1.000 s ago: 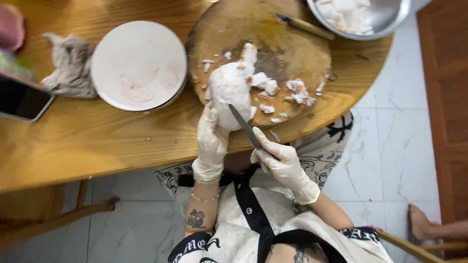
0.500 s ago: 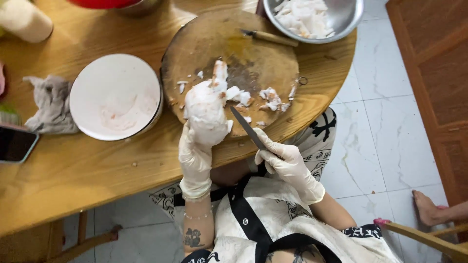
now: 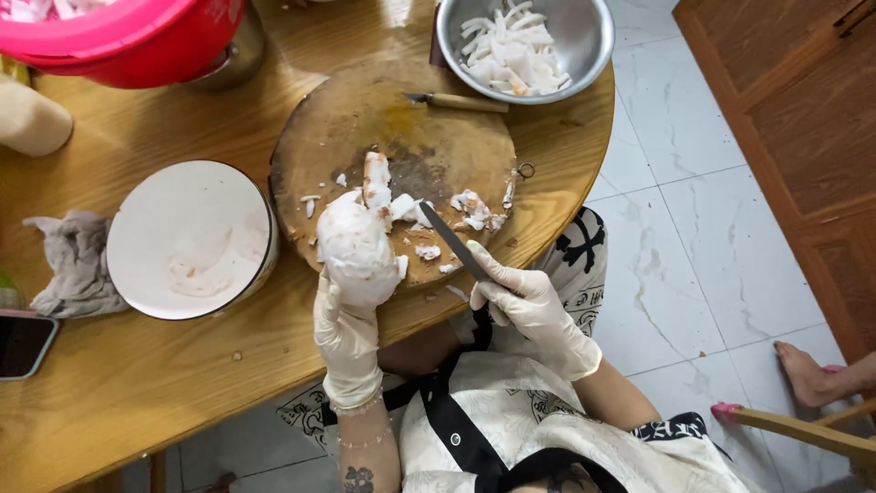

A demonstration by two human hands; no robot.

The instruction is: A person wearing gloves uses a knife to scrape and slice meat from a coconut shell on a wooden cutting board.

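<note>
My left hand [image 3: 349,330], in a white glove, grips a large pale lump of raw meat [image 3: 354,245] at the near edge of a round wooden chopping board [image 3: 392,119]. My right hand [image 3: 529,306], also gloved, holds a dark-bladed knife [image 3: 453,241] whose blade points up and left toward the lump. Small white scraps [image 3: 473,208] lie scattered on the board around the blade. A second knife with a wooden handle [image 3: 456,101] rests at the board's far side.
A steel bowl of white cut pieces [image 3: 525,41] sits behind the board. A white bowl [image 3: 187,239], a grey rag [image 3: 78,265], a phone [image 3: 23,342] and a red basin [image 3: 119,36] stand left on the round wooden table [image 3: 137,383]. Another person's foot [image 3: 812,374] is on the tiled floor at right.
The view has shifted so the board sits lower and more central. My right hand has drawn the knife slightly away from the lump; my left hand keeps hold of it.
</note>
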